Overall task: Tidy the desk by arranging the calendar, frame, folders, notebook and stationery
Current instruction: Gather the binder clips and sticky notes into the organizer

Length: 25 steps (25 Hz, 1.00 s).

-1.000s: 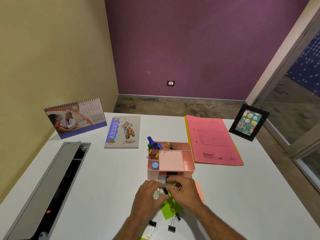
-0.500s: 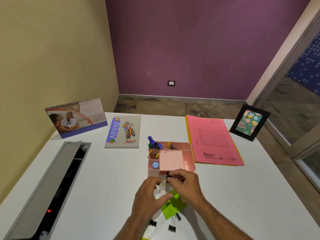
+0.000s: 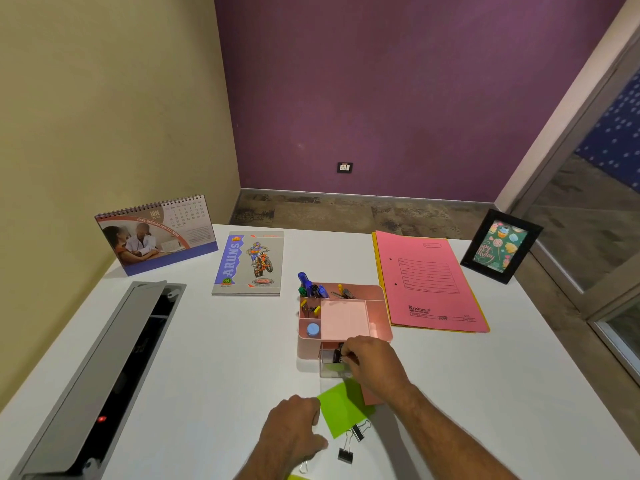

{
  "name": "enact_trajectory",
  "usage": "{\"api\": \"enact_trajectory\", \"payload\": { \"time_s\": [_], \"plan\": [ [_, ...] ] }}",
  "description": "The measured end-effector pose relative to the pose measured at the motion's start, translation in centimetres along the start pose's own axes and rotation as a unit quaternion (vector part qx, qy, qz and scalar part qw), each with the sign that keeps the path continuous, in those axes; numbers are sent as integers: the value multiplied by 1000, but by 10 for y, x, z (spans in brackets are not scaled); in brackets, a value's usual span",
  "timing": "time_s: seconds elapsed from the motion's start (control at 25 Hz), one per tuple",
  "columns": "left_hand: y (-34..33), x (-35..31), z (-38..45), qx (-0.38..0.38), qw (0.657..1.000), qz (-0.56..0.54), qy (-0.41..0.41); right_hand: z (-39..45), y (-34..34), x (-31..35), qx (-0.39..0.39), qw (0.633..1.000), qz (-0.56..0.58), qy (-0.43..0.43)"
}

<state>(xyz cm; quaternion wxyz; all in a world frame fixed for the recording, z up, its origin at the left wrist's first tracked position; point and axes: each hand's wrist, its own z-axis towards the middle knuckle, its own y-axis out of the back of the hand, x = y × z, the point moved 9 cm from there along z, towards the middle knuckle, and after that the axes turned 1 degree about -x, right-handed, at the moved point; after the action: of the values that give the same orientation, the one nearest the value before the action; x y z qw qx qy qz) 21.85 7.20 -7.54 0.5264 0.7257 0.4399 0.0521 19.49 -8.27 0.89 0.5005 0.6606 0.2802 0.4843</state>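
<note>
Fingers of the right hand point(image 3: 372, 362) are pinching a black binder clip point(image 3: 337, 355) over the clear drawer point(image 3: 330, 367) pulled out of the pink organizer point(image 3: 379, 310). Left hand point(image 3: 292, 433) is resting on the white worktop point(image 3: 225, 358), fingers curled beside a green sticky note point(image 3: 341, 408); whether it is holding anything I cannot tell. Two more clips point(image 3: 351, 443) are lying just below that note. Calendar point(image 3: 156, 235), notebook point(image 3: 249, 263), pink folder point(image 3: 427, 282) and frame point(image 3: 502, 245) are sitting along the far edge.
</note>
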Motion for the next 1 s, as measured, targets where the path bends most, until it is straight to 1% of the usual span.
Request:
{"api": "enact_trajectory", "payload": {
  "time_s": [0.08, 0.2, 0.28, 0.36, 0.44, 0.52, 0.68, 0.76, 0.88, 1.0],
  "plan": [
    [1, 1, -1, -10, 1000, -26, 9, 2, -6, -1, 17, 1000, -16, -1],
    [7, 3, -2, -55, 995, -80, 13, 3, -11, -2, 24, 999, -48, 2],
    [13, 2, -2, -96, 988, -119, 0, 1, -7, -3, 4, 999, -50, 3],
    [22, 1, -2, -146, 974, -175, -6, -6, 0, -1, -37, 999, -26, 22],
    [33, 1, -4, -196, 939, -283, 15, -15, 7, 1, -87, 995, 38, 43],
    [40, 1, -4, -224, 893, -386, 52, -23, 9, -2, -113, 986, 121, 31],
    [41, 0, -1, -240, 823, -503, 112, -32, 7, -8, -118, 958, 261, -13],
    [36, 2, 1, -240, 791, -546, 135, -35, 8, -9, -118, 943, 310, -24],
    [39, 1, 0, -238, 784, -554, 150, -39, 12, -7, -113, 935, 334, -27],
    [41, -2, 0, -240, 770, -572, 149, -38, 13, -6, -106, 929, 351, -42]
  ]
}}
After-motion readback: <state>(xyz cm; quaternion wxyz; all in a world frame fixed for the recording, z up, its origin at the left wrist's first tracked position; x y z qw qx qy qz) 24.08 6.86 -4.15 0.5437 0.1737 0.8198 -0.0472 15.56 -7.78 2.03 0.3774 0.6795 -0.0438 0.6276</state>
